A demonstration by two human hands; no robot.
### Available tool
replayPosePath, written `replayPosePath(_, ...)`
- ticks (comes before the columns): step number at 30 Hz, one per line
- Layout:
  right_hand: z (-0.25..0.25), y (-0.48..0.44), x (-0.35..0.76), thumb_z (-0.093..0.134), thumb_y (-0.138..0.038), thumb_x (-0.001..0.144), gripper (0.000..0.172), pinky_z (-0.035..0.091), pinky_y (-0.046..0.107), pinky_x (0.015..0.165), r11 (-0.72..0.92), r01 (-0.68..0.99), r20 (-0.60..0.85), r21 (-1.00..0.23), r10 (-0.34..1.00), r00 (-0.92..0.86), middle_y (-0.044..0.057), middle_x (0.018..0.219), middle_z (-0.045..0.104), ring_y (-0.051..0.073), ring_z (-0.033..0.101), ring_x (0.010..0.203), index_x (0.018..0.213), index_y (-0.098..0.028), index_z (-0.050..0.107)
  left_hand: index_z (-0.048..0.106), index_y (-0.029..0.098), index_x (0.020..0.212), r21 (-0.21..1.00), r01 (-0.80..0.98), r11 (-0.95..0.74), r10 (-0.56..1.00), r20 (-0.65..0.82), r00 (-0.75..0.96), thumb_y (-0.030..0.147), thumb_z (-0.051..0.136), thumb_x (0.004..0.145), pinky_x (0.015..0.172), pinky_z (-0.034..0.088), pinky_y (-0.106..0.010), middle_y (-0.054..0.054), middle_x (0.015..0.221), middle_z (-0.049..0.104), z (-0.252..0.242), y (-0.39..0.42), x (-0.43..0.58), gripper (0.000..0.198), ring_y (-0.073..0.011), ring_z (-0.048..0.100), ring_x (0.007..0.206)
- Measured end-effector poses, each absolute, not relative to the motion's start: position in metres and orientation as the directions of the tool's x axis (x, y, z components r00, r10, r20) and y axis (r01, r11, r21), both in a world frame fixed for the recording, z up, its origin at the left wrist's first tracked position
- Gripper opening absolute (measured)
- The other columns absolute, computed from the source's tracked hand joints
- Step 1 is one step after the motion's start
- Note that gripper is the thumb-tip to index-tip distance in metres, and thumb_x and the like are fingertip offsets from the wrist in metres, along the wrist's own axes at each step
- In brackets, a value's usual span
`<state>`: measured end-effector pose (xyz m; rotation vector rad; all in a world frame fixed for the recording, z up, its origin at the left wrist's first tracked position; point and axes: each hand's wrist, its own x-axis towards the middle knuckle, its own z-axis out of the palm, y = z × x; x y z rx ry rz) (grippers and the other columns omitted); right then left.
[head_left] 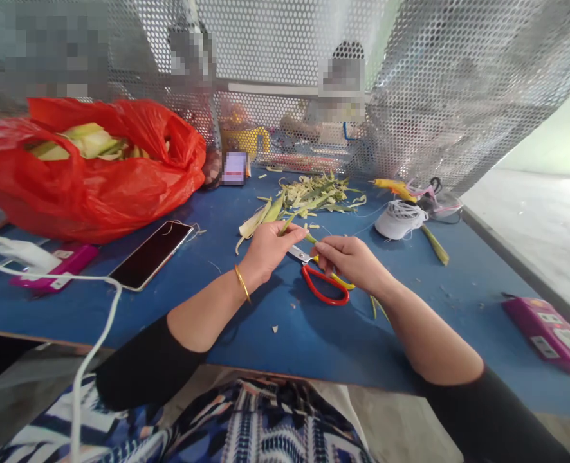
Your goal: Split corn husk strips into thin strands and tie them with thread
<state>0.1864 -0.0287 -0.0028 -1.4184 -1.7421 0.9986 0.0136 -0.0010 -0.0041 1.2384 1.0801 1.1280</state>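
"Patterned clothing (266,427) was nearest the camera, just below the edge of the blue counter (444,341)," said the first speaker. "And the hands?"

"Both had their fingertips together," the second answered. "The left hand (271,251) (a gold bangle (242,283) circled its wrist) pinched a green strip (310,238), and the right hand (345,254) appeared to pinch the same piece, just beside it."

"Where was that strip?"

"Between the two hands, above the scissors (305,256). Those had one red and one yellow handle, the latter partly hidden by the right hand."

"What else lay about?"

"A heap of leaf scraps (318,193) lay beyond the hands, with white string (397,222) to its right. A dark-screened phone (152,255) rested to the left, near a red bag (101,193) with pale leaves (89,140) in its mouth."
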Motion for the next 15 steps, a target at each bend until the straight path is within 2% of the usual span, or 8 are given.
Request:
replayPosePath(4, -0.010, -0.027, 0.180, 0.071, -0.051, 0.075, 0.032, 0.042, 0.027, 0.058, 0.211, 0.404, 0.223, -0.890, 0.975, -0.018, 0.000, 0.066, 0.068, 0.014, 0.054, 0.062, 0.078, -0.020, 0.073, 0.067, 0.017, 0.061, 1.000, -0.011, 0.003, 0.986, -0.002, 0.165, 0.012, 0.073, 0.084, 0.050, 0.026, -0.024, 0.004, 0.054, 0.045, -0.006, -0.003, 0.015, 0.025, -0.0085, 0.040, 0.053)
replayPosePath(7, -0.013, -0.028, 0.177, 0.072, -0.047, 0.071, 0.027, 0.039, 0.027, 0.056, 0.210, 0.361, 0.248, -0.909, 0.967, 0.063, -0.001, 0.061, 0.065, 0.013, 0.051, 0.059, 0.071, -0.020, 0.070, 0.065, 0.017, 0.060, 1.000, 0.008, 0.020, 0.980, -0.021, 0.196, 0.015, 0.074, 0.085, 0.050, 0.026, -0.024, 0.006, 0.052, 0.041, -0.006, -0.006, 0.018, 0.027, -0.0071, 0.035, 0.051)
replayPosePath(11, -0.012, -0.028, 0.179, 0.070, -0.042, 0.073, 0.023, 0.036, 0.027, 0.055, 0.229, 0.386, 0.279, -0.894, 0.957, 0.078, -0.003, 0.056, 0.057, 0.012, 0.045, 0.056, 0.065, -0.021, 0.062, 0.064, 0.016, 0.061, 1.000, 0.018, 0.010, 0.980, -0.013, 0.200, 0.017, 0.074, 0.085, 0.050, 0.025, -0.023, 0.007, 0.053, 0.041, -0.009, -0.006, 0.019, 0.026, -0.0050, 0.030, 0.050)
replayPosePath(13, -0.010, -0.025, 0.183, 0.071, -0.043, 0.074, 0.025, 0.038, 0.027, 0.057, 0.237, 0.369, 0.283, -0.899, 0.956, 0.075, -0.003, 0.058, 0.057, 0.012, 0.047, 0.058, 0.067, -0.022, 0.060, 0.064, 0.016, 0.062, 1.000, -0.006, 0.003, 0.985, -0.002, 0.174, 0.018, 0.073, 0.086, 0.048, 0.024, -0.023, 0.006, 0.054, 0.045, -0.012, -0.001, 0.017, 0.026, -0.0050, 0.029, 0.049)
replayPosePath(15, -0.005, -0.021, 0.191, 0.071, -0.047, 0.075, 0.028, 0.043, 0.028, 0.061, 0.234, 0.306, 0.272, -0.923, 0.958, 0.090, -0.001, 0.065, 0.063, 0.013, 0.054, 0.062, 0.070, -0.022, 0.060, 0.062, 0.017, 0.064, 0.999, -0.043, -0.006, 0.993, 0.012, 0.119, 0.020, 0.072, 0.087, 0.046, 0.022, -0.023, 0.006, 0.055, 0.046, -0.016, 0.006, 0.012, 0.026, -0.0052, 0.027, 0.048)
